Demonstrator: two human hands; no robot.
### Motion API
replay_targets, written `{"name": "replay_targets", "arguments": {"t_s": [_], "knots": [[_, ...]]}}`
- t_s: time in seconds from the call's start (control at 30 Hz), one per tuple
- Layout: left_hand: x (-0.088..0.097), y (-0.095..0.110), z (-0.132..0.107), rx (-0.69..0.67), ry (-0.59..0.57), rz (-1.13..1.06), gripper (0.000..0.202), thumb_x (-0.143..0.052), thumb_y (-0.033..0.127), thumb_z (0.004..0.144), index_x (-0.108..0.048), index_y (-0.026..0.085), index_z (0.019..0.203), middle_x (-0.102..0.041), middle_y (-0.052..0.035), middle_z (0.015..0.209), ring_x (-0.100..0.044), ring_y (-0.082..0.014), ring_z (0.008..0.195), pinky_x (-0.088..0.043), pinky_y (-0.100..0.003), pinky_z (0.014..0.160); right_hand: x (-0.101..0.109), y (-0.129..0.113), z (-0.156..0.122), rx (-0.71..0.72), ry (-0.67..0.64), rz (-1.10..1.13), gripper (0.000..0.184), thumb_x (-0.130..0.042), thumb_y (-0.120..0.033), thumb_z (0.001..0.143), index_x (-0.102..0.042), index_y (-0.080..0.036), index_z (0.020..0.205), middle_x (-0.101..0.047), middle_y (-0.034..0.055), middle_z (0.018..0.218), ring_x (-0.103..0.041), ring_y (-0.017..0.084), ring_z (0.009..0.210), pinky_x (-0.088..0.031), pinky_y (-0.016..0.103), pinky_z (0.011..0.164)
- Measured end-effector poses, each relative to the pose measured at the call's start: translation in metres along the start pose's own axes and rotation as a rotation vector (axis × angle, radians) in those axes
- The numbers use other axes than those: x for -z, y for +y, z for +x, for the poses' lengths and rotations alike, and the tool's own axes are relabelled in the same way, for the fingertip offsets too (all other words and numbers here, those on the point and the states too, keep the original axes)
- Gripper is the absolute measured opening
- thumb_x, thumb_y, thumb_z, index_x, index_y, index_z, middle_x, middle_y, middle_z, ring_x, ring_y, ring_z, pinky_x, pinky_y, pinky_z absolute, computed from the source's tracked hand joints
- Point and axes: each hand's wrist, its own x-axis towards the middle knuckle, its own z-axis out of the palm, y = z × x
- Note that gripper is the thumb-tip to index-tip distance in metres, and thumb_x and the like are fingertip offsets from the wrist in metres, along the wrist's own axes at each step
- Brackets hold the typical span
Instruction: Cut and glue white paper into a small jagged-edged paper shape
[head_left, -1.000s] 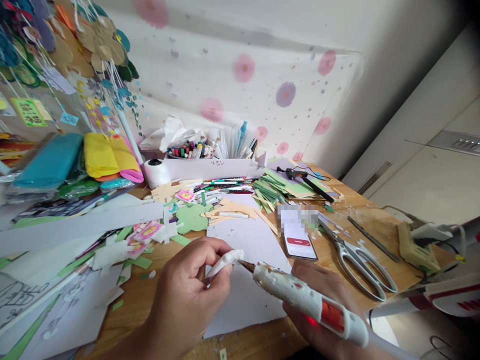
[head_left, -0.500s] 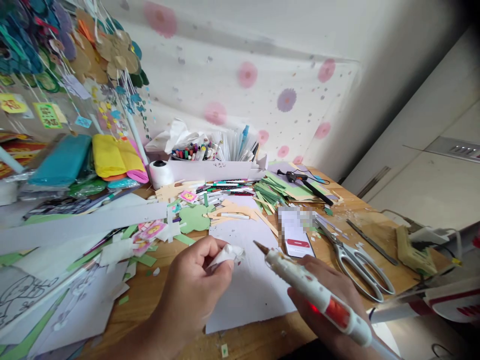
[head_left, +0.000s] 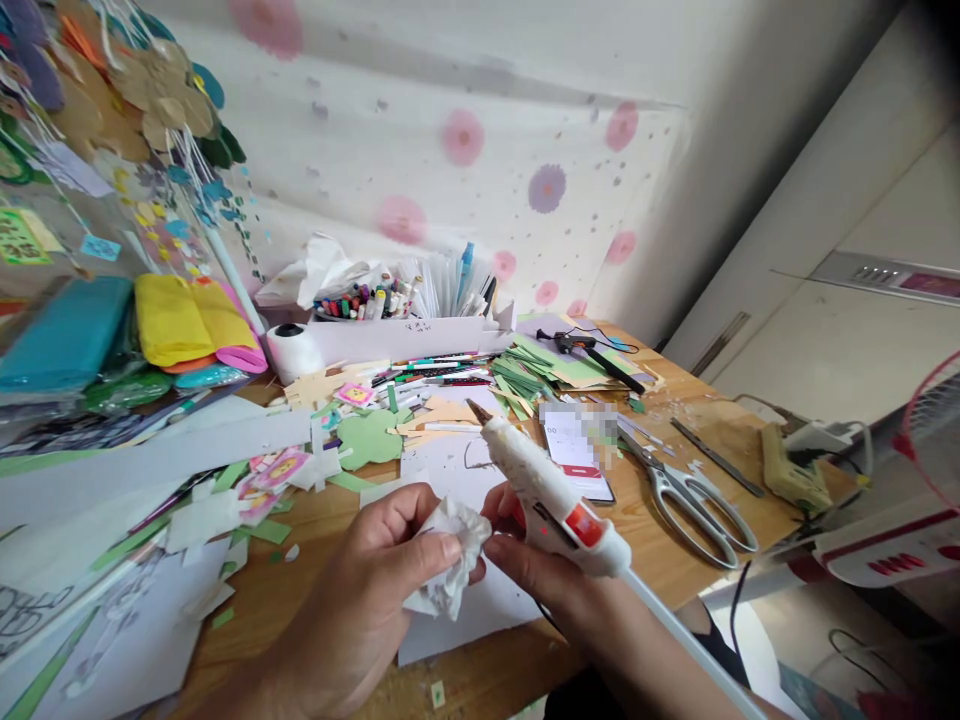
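My left hand point(head_left: 382, 570) is closed, pinching a crumpled white tissue point(head_left: 454, 565) between thumb and fingers. Close beside it, my right hand point(head_left: 540, 565) is wrapped round a white glue gun point(head_left: 540, 480), and its fingertips reach the tissue's right edge. The glue gun's dark nozzle points up and to the left, away from the tissue, and a long glue stick point(head_left: 682, 635) runs out of its back end. A white sheet of paper point(head_left: 465, 635) lies on the table under both hands.
Scissors point(head_left: 686, 505) and a phone point(head_left: 581, 460) lie to the right. Green paper strips point(head_left: 525, 370), a black-handled tool point(head_left: 600, 355) and a box of markers point(head_left: 420, 338) are behind. Paper scraps and pink cards point(head_left: 274, 475) cover the left; a green cloud-shaped cutout point(head_left: 367, 438) sits mid-table.
My right hand has moved left to meet the left hand, tilting the glue gun's nozzle upward. The tissue now shows more opened out between the hands. The view has shifted slightly right.
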Motion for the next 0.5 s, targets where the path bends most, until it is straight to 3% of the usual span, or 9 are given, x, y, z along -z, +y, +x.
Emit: {"name": "replay_targets", "arguments": {"t_s": [0.1, 0.23, 0.5], "knots": [[0.002, -0.003, -0.001, 0.001, -0.013, 0.032, 0.007, -0.064, 0.023, 0.072, -0.059, 0.019, 0.070, -0.063, 0.0007, 0.065, -0.051, -0.0139, 0.062, -0.040, -0.028, 0.062, -0.002, 0.000, 0.000, -0.068, -0.012, 0.192, 0.025, -0.066, -0.043, 0.080, -0.053, -0.023, 0.087, -0.060, 0.0002, 0.075, -0.060, 0.017, 0.070, -0.049, 0.032, 0.065], [0.004, -0.004, 0.001, -0.014, -0.018, 0.166, 0.007, -0.061, 0.026, 0.074, -0.057, 0.020, 0.072, -0.060, 0.0011, 0.065, -0.050, -0.0147, 0.062, -0.038, -0.028, 0.060, -0.003, 0.001, 0.000, -0.112, -0.014, 0.252, 0.025, -0.068, -0.042, 0.078, -0.054, -0.022, 0.084, -0.060, -0.0005, 0.070, -0.059, 0.017, 0.067, -0.048, 0.032, 0.064], [-0.007, 0.003, -0.001, -0.147, 0.112, 0.737, 0.023, -0.053, 0.027, 0.074, -0.037, 0.024, 0.058, -0.031, 0.0078, 0.055, -0.031, -0.0117, 0.052, -0.026, -0.024, 0.047, -0.002, -0.004, 0.003, -0.133, 0.063, 0.198, 0.017, -0.069, -0.032, 0.075, -0.056, -0.022, 0.074, -0.054, -0.0030, 0.062, -0.049, 0.012, 0.056, -0.039, 0.025, 0.052]]}}
